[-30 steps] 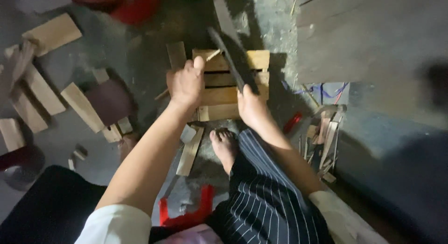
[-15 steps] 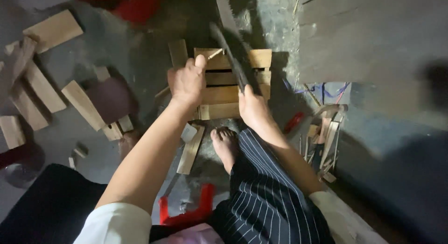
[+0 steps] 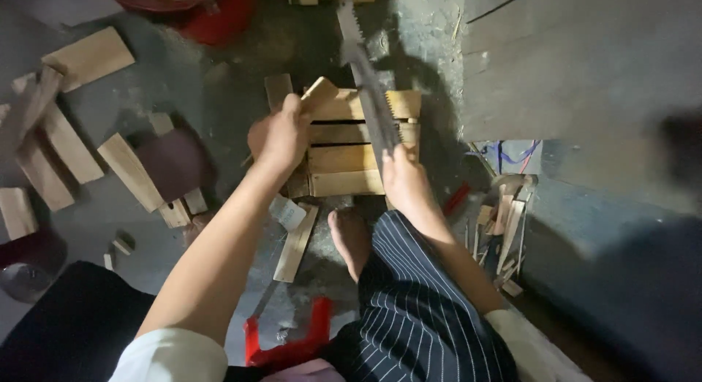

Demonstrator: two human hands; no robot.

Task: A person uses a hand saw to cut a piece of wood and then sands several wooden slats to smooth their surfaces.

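Right hand (image 3: 404,179) closed on saw (image 3: 369,82); left hand (image 3: 280,137) gripping wood piece (image 3: 319,95) on crate (image 3: 351,144). Cut not visible yet.

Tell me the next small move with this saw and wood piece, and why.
Probably draw the saw back toward you: the right hand grips its handle, the blade lies across the slatted wooden block, and the left hand steadies the small wood piece beside it.

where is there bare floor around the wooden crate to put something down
Bare grey concrete floor lies between the slatted wooden crate and the light wood offcuts at left. Another patch lies beyond the dark saw blade. It is crowded beside the bare foot and among the thin wood strips at right.
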